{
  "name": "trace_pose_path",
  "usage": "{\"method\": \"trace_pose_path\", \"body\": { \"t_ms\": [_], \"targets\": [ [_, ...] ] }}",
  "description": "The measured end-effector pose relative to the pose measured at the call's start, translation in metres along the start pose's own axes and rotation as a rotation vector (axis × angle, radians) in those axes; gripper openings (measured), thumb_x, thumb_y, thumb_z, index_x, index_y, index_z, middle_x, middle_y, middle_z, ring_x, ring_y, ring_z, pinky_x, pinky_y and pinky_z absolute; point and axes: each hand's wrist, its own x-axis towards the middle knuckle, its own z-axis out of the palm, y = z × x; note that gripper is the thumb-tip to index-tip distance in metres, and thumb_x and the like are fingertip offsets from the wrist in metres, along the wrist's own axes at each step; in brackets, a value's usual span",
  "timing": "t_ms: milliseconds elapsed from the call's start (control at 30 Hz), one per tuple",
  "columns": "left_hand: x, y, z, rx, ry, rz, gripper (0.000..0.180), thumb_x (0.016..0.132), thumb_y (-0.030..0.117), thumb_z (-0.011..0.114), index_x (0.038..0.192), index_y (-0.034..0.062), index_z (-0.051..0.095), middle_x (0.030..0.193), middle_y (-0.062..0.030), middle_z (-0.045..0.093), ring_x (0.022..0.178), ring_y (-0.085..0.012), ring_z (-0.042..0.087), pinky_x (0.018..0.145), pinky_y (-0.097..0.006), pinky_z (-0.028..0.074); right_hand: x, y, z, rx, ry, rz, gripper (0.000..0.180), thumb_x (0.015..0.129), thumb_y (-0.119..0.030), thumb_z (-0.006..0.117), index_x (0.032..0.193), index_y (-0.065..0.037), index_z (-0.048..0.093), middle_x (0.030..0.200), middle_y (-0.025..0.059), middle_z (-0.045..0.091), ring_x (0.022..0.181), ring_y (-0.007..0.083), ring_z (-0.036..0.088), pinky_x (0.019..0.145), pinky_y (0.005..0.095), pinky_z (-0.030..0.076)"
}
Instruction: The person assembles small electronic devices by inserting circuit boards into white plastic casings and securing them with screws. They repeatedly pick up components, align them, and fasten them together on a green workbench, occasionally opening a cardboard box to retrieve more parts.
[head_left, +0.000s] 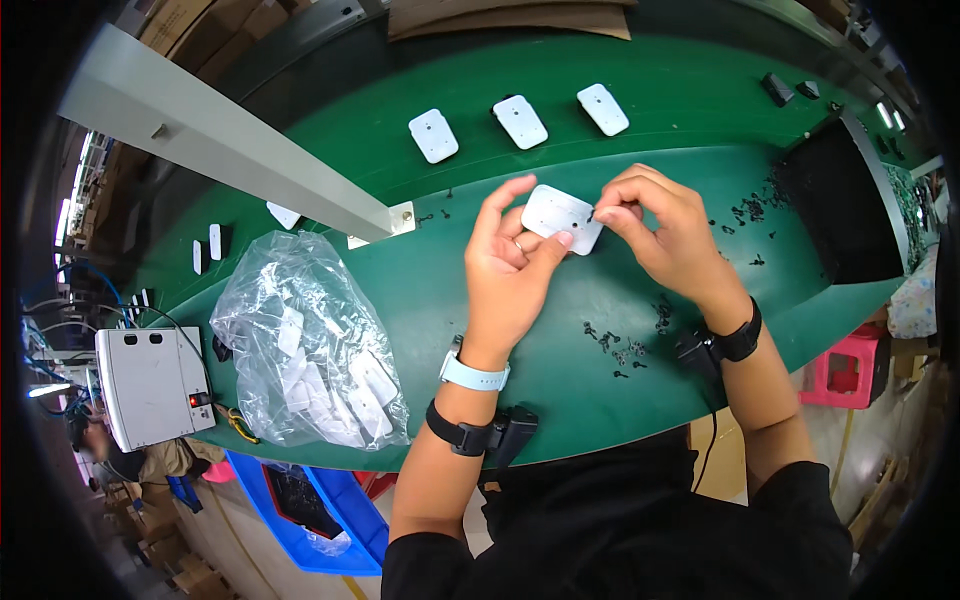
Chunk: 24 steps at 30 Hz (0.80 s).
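My left hand (503, 280) holds a white rounded rectangular plastic cover (552, 210) with small holes, gripping it between thumb and fingers above the green bench. At the cover's right side, the thumb and fingertips of my right hand (668, 232) are pinched on a small black piece (591, 215) that touches the cover's face. Its exact kind is too small to make out. Loose small black pieces (615, 348) lie on the bench below my hands, and more (755, 208) are scattered to the right.
Three white covers (520, 122) lie in a row on the green surface beyond. A clear plastic bag (310, 340) of white parts sits left, near a grey metal post (240, 150) and a white box-shaped device (155, 385). A black bin (840, 205) lies tipped at right.
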Motion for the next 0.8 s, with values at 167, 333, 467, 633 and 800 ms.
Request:
{"method": "trace_pose_path", "body": {
  "t_ms": [167, 333, 467, 633, 800],
  "targets": [
    [-0.004, -0.001, 0.008, 0.056, 0.014, -0.027, 0.065, 0.089, -0.013, 0.063, 0.147, -0.0049, 0.034, 0.122, -0.0185, 0.06, 0.107, -0.0233, 0.068, 0.087, -0.03, 0.057, -0.015, 0.012, 0.008, -0.08, 0.133, -0.061, 0.011, 0.084, -0.001, 0.074, 0.087, -0.002, 0.064, 0.083, 0.0078, 0.065, 0.073, 0.021, 0.059, 0.062, 0.0315, 0.048],
    [-0.01, -0.007, 0.014, 0.131, 0.047, -0.002, 0.061, 0.089, -0.012, 0.064, 0.143, -0.0031, 0.039, 0.122, -0.0149, 0.057, 0.109, -0.0217, 0.065, 0.085, -0.028, 0.057, -0.013, 0.015, 0.013, -0.122, 0.146, -0.211, 0.019, 0.077, 0.001, 0.077, 0.089, -0.002, 0.063, 0.083, 0.0081, 0.064, 0.072, 0.0239, 0.058, 0.06, 0.0326, 0.048],
    [-0.013, -0.008, 0.019, 0.141, 0.026, 0.054, 0.05, 0.087, -0.013, 0.066, 0.131, -0.0016, 0.044, 0.12, -0.0125, 0.055, 0.109, -0.0196, 0.063, 0.084, -0.027, 0.057, -0.016, 0.016, 0.018, -0.102, 0.16, -0.204, 0.023, 0.073, 0.003, 0.078, 0.089, -0.001, 0.063, 0.082, 0.0084, 0.063, 0.069, 0.0244, 0.057, 0.058, 0.0335, 0.047],
    [-0.017, -0.015, 0.02, 0.184, 0.044, 0.115, 0.047, 0.085, -0.013, 0.069, 0.122, 0.0013, 0.043, 0.117, -0.012, 0.055, 0.105, -0.0177, 0.063, 0.081, -0.027, 0.057, -0.016, 0.015, 0.019, -0.114, 0.15, -0.205, 0.023, 0.073, 0.002, 0.078, 0.09, -0.001, 0.063, 0.081, 0.0086, 0.062, 0.069, 0.0246, 0.057, 0.057, 0.0335, 0.047],
    [-0.018, -0.019, 0.017, 0.225, 0.03, 0.171, 0.047, 0.085, -0.014, 0.068, 0.122, 0.0017, 0.042, 0.117, -0.013, 0.055, 0.102, -0.0178, 0.063, 0.078, -0.026, 0.057, -0.016, 0.014, 0.021, -0.119, 0.147, -0.209, 0.023, 0.074, 0.002, 0.078, 0.091, -0.001, 0.063, 0.081, 0.0088, 0.062, 0.068, 0.025, 0.056, 0.058, 0.0336, 0.047]
  ]
}}
